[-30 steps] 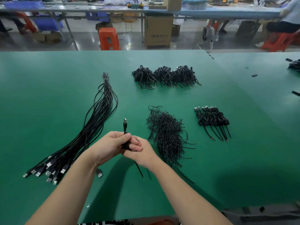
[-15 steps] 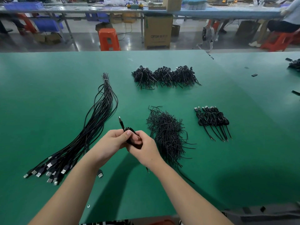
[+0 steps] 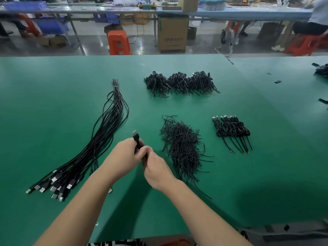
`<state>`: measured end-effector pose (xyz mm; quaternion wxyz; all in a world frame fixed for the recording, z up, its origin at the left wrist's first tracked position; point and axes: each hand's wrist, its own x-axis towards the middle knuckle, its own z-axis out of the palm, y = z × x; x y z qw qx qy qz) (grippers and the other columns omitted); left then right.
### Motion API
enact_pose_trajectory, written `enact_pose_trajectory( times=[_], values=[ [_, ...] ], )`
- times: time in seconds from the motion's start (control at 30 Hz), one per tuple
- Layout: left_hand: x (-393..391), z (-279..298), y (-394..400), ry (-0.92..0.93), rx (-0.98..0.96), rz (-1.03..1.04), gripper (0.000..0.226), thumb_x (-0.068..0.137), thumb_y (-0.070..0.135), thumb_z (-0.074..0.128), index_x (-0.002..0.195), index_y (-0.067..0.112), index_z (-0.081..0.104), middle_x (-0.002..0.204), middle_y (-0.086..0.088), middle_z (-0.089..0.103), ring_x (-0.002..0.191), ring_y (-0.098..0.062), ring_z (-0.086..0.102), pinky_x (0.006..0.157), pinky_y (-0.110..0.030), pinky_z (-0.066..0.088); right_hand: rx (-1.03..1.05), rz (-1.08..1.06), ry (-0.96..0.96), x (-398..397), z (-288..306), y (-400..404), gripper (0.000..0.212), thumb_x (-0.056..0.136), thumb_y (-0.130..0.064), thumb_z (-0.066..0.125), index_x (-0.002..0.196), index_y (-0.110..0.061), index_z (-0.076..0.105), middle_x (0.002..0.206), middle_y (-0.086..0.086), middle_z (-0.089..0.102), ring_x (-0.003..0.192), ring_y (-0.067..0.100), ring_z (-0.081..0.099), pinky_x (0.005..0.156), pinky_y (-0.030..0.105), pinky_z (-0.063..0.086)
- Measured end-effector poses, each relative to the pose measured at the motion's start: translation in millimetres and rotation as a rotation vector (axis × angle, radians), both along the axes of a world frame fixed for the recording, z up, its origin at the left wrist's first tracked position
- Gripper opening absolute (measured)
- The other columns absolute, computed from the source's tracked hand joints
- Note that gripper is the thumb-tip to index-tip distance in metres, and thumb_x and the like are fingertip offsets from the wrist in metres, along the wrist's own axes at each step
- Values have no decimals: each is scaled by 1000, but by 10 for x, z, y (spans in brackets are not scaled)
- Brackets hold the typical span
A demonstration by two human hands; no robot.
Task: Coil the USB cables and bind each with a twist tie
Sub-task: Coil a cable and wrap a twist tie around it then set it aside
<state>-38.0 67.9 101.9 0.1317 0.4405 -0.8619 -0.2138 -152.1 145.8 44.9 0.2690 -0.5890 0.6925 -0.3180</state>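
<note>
Above the green desk (image 3: 53,103), the left hand (image 3: 122,157) and right hand (image 3: 156,167) meet, each grip curled tight on one black cable (image 3: 139,144) whose plug sticks up past the left fingers. A long bundle of loose cables (image 3: 99,144) lies to the left, plugs nearest the person. A heap of twist ties (image 3: 182,144) sits just right of the hands, a row of finished coils (image 3: 230,130) further right, and three dark piles (image 3: 179,83) lie behind.

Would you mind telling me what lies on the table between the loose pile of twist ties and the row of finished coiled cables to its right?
Nothing: in the head view, only bare green table separates the twist-tie pile from the coiled cables.
</note>
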Motion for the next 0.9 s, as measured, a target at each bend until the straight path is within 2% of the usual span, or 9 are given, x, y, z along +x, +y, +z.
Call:
enact_pose_trajectory(
  times=[0.07,0.2,0.3,0.37,0.43,0.5,0.57,0.63,0.9],
  values=[
    [22,13,-52,1,12,-38,15,93,34,60,84,23,66,68,9,64,66,0,59,59,-13,41,37,-11,-22,30,-15,-10,34,106,-34,31,136,-20,39,116,16,65,102,41,59,76,43,44],
    [33,-30,-144,-51,19,-16,19,94,30,60,83,17,68,65,7,62,60,-1,55,51,-14,37,89,-3,-132,78,-58,-71,33,105,-43,32,132,-26,40,121,8,64,105,36,60,87,48,49],
    [34,-27,-210,-89,30,-11,22,95,29,60,82,14,69,69,2,64,63,-8,58,52,-18,38,137,11,-260,116,-125,-93,28,101,-50,35,115,-27,42,95,1,60,74,21,64,70,36,56],
    [41,-16,-251,-92,58,-14,23,95,30,60,82,15,70,70,0,66,65,-11,61,53,-20,40,136,-7,-328,137,-155,-105,30,103,-50,31,108,-24,44,81,-2,51,50,10,58,53,23,50],
    [32,-19,-286,-112,73,-26,24,95,30,59,81,15,70,70,0,67,66,-13,62,52,-21,40,123,-28,-343,154,-164,-119,30,104,-45,27,107,-22,47,76,-1,48,43,9,54,47,20,45],
    [15,-34,-313,-141,85,-33,25,95,31,59,75,19,68,67,2,65,63,-12,60,50,-20,37,98,-42,-304,165,-180,-131,29,105,-42,26,104,-23,47,74,1,52,45,11,53,49,25,47],
    [-5,-54,-323,-127,127,-15,27,94,31,60,68,25,63,62,4,62,57,-8,56,44,-16,32,66,-71,-255,164,-215,-144,27,106,-38,27,95,-21,44,69,-1,51,54,19,51,59,40,50],
    [-32,-84,-338,-96,187,11,25,94,31,61,71,23,66,62,3,63,57,-10,56,45,-19,33,53,-107,-227,166,-253,-164,27,107,-36,28,90,-19,42,68,-3,48,60,24,47,62,46,46],
    [-142,-180,-400,-38,398,141,29,94,27,63,81,1,69,57,-4,51,46,-16,40,49,-25,33,53,-160,-125,202,-426,-204,24,106,-40,29,92,-23,37,79,-1,55,71,26,48,61,36,32]
  ],
)
